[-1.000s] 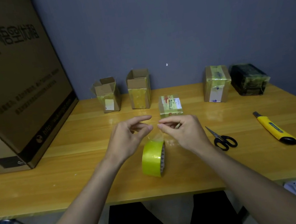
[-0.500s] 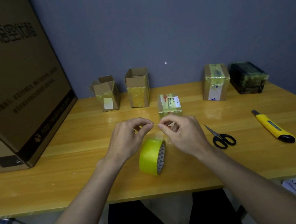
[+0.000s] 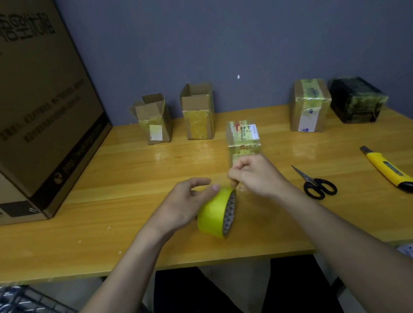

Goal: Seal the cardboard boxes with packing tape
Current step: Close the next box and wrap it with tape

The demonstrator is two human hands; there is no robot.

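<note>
While the left hand (image 3: 184,206) steadies the yellow tape roll (image 3: 217,214) on edge on the table (image 3: 103,222), fingers curled on it, the right hand (image 3: 254,176) pinches at its top, likely lifting the tape end; open boxes (image 3: 155,122) wait behind.

Six boxes (image 3: 242,137) incl. one big, maybe one black; one tape roll (image 3: 214,214), scissors (image 3: 315,184), knife (image 3: 391,170).
</note>
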